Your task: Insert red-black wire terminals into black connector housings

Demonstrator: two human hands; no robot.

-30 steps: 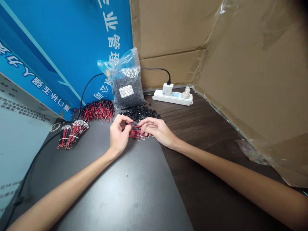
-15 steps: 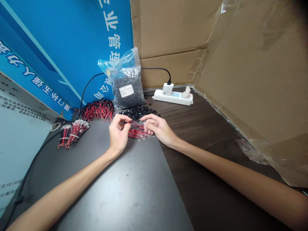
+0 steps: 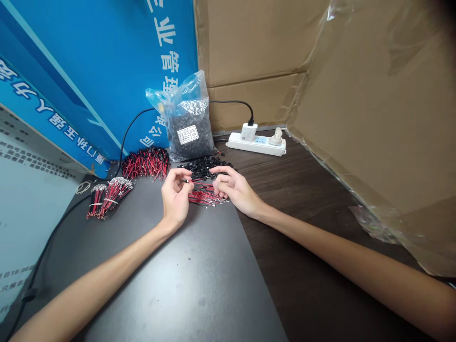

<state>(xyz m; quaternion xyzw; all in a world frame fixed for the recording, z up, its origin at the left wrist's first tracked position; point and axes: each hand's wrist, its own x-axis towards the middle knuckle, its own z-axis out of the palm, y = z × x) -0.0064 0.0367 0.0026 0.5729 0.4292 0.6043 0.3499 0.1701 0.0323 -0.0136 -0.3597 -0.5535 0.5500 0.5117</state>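
Note:
My left hand (image 3: 175,198) is closed in a pinch on a small black connector (image 3: 185,181), its thumb and index fingertip at the housing. From there a thin red wire (image 3: 198,182) runs across to my right hand (image 3: 234,191). The right thumb and curled fingers close around the wire's far part, while the index finger reaches out above. The exact grip is partly hidden by the fingers. Below and between both hands lies a loose bunch of red and black wires (image 3: 205,197) with metal tips. Just behind is a pile of black connector housings (image 3: 201,166).
A clear bag of black parts (image 3: 188,133) stands at the back. Left of it lies a heap of red-black wires (image 3: 146,164), with tied wire bundles (image 3: 110,197) nearer. A white power strip (image 3: 256,144) sits behind my right hand. Cardboard (image 3: 374,118) walls the right.
The fingers of my left hand have shifted slightly, and the black connector now shows more at the fingertips. My right index finger has lifted a little. The piles look unchanged.

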